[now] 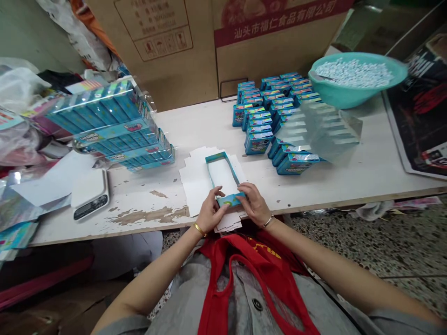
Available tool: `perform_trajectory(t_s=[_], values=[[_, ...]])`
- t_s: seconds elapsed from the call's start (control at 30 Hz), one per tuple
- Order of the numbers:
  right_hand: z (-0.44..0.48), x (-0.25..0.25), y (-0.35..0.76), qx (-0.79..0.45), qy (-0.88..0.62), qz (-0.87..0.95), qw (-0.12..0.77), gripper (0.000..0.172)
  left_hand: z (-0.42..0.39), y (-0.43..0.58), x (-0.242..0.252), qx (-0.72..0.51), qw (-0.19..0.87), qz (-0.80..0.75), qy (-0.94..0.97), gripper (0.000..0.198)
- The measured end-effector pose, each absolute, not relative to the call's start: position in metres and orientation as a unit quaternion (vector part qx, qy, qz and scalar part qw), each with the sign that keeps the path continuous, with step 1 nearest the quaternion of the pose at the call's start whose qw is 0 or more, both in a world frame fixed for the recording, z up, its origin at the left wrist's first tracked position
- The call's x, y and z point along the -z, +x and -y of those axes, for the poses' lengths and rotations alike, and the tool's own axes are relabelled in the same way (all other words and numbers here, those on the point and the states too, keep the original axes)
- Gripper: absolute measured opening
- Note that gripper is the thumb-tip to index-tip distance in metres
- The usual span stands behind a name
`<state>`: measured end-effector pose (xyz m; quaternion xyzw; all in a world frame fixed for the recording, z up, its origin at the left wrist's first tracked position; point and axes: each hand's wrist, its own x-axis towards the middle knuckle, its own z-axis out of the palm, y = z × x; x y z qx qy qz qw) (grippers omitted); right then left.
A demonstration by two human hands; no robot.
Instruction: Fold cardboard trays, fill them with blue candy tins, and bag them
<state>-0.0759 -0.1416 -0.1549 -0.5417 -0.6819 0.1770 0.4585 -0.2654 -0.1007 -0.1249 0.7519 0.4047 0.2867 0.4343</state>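
Note:
A shallow blue cardboard box tray (pixel 229 200) lies in front of me on a pile of white card sheets (pixel 193 184). Its walls stand up around a white middle; I cannot tell whether that is its own bottom or the card beneath. My left hand (pixel 210 210) grips the near left corner, thumb against the near wall and fingers curled over the edge. At the near right corner, my right hand (pixel 255 205) pinches the wall between thumb and fingers.
Small blue boxes (pixel 258 142) stand in rows at right, partly under clear plastic (pixel 321 132). Behind is a teal basin (pixel 352 95) of small pale pieces. At left are stacked filled packs (pixel 139 151) and a white scale-like device (pixel 91 190). A large carton (pixel 181 70) stands behind.

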Motion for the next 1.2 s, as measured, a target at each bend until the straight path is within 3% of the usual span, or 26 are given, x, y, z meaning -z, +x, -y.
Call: perform_trajectory(t_s=[0.2,0.47,0.57,0.67,0.8,0.93,1.03,1.07,1.2], values=[[0.149,0.167,-0.065,-0.122,-0.479,0.790,0.363,0.046,0.112,-0.260,0.122,-0.296,0.442,-0.452,0.716,0.030],[0.153,0.160,-0.079,-0.110,-0.484,0.789,0.363,0.051,0.112,-0.243,0.121,-0.391,0.467,-0.476,0.635,0.062],[0.151,0.160,-0.080,-0.094,-0.490,0.784,0.369,0.041,0.110,-0.244,0.116,-0.371,0.411,-0.490,0.673,0.048],[0.143,0.160,-0.081,-0.053,-0.480,0.806,0.343,0.029,0.115,-0.255,0.108,-0.305,0.282,-0.472,0.777,0.017],[0.131,0.154,-0.084,-0.032,-0.477,0.831,0.284,0.018,0.117,-0.264,0.096,-0.142,0.096,-0.422,0.890,0.019],[0.126,0.145,-0.088,-0.067,-0.513,0.821,0.240,0.012,0.103,-0.252,0.084,-0.001,0.070,-0.395,0.916,0.019],[0.124,0.138,-0.085,-0.151,-0.504,0.808,0.266,0.011,0.086,-0.240,0.072,0.073,0.109,-0.390,0.911,0.022],[0.124,0.135,-0.083,-0.187,-0.494,0.797,0.294,0.016,0.081,-0.237,0.068,0.097,0.124,-0.389,0.908,0.022],[0.120,0.128,-0.078,-0.295,-0.482,0.722,0.400,0.065,0.063,-0.226,0.054,0.184,0.157,-0.389,0.889,0.028]])
